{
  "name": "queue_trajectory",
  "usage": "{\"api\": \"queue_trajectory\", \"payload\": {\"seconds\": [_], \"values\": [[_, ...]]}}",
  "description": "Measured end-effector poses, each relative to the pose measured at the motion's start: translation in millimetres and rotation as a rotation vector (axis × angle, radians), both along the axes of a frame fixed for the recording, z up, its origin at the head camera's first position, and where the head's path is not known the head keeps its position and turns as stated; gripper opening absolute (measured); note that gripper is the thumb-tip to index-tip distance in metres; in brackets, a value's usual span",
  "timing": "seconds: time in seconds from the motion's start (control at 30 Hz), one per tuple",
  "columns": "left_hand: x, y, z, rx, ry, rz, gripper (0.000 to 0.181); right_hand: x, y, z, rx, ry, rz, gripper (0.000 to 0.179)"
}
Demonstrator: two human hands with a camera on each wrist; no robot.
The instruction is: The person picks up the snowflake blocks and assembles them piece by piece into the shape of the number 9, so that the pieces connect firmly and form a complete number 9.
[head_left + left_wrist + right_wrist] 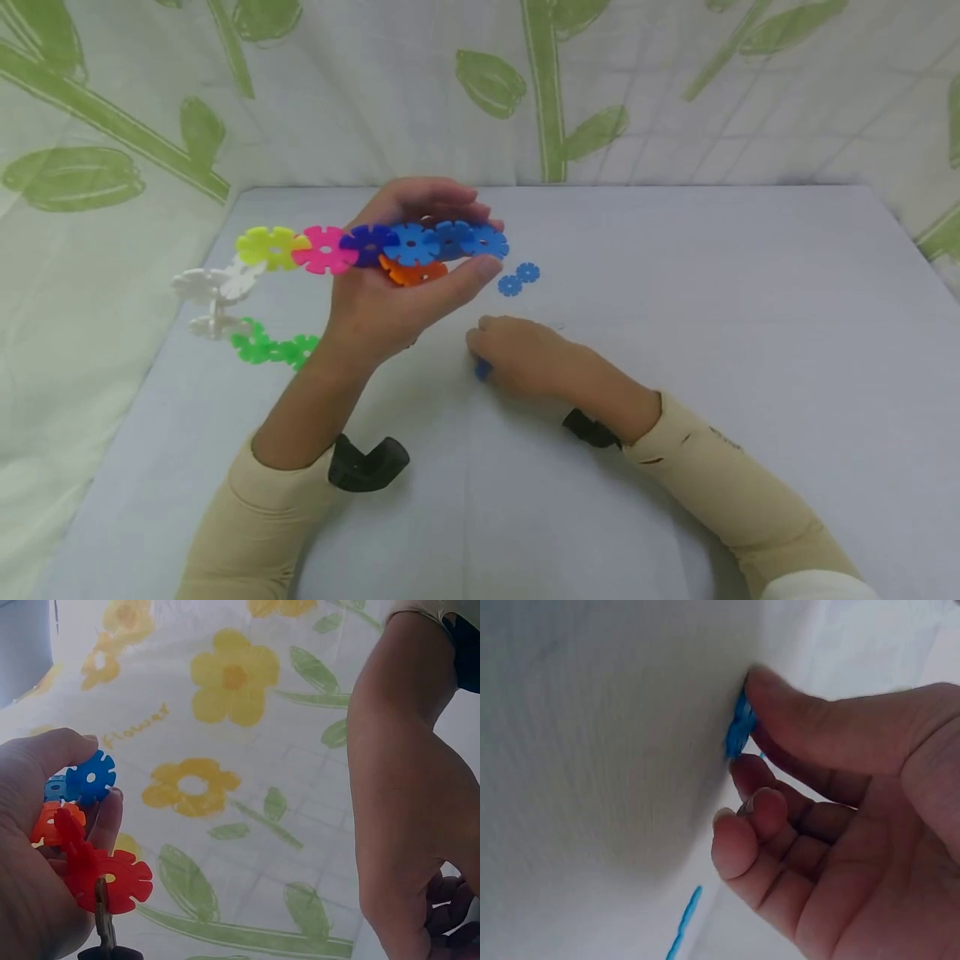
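Note:
My left hand (386,312) holds up a chain of notched plastic snowflake discs (325,250) over the table, thumb and fingertips pinching its light-blue end. From there the chain runs left through dark blue, pink and yellow to white discs (202,285), then bends back to green ones (258,343) behind the wrist. An orange disc (412,273) shows in the palm, and red discs (124,881) hang by it in the left wrist view. Low over the tabletop, my right hand (525,358) pinches a blue snowflake disc (740,727) between thumb and index finger; the fingers partly cover it.
Two loose blue discs (510,286) lie side by side on the white table (712,333), just beyond the right hand. Black wrist mounts (367,467) stick out below both forearms. A leaf-printed curtain (360,100) hangs along the table's back and left edges.

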State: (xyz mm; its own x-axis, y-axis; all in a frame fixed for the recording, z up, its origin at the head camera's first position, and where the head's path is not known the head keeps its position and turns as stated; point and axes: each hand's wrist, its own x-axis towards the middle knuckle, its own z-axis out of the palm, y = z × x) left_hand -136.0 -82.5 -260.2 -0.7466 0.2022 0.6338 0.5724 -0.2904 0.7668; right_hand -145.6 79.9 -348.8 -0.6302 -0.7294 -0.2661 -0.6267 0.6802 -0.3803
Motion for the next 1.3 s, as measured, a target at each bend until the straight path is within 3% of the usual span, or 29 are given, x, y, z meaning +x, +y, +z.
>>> {"api": "queue_trajectory", "payload": {"seconds": [0.13, 0.2, 0.3, 0.43, 0.53, 0.87, 1.1, 1.3], "values": [[0.6, -0.5, 0.1, -0.011, -0.008, 0.003, 0.043, -7.1, 8, 3.8, 0.008, -0.096, -0.02, 0.016], [0.5, -1.4, 0.6, -0.021, -0.006, 0.009, 0.043, -11.1, 13, 9.4, -0.059, -0.129, -0.027, 0.015], [0.0, -2.7, 1.4, -0.025, 0.003, 0.015, 0.042, -16.7, 23, 26.1, -0.337, -0.125, -0.052, 0.012], [0.1, -3.2, 2.3, -0.018, 0.015, 0.028, 0.042, -16.8, 40, 56.2, -0.806, 0.007, -0.055, 0.011], [0.5, -3.1, 2.7, -0.022, 0.02, 0.042, 0.042, -10.3, 49, 74.1, -0.992, 0.056, -0.07, 0.011], [2.4, -1.2, -0.6, -0.097, 0.002, 0.033, 0.041, 4.5, 53, 90.4, -1.016, 0.15, -0.04, 0.013], [1.2, -2.0, -0.3, -0.117, 0.02, 0.016, 0.039, 9.1, 56, 96.6, -0.976, 0.319, -0.066, 0.015], [4.3, -0.3, 0.1, -0.103, -0.022, 0.003, 0.038, 14.3, 55, 99.2, -1.019, 0.31, -0.09, 0.008]]}}
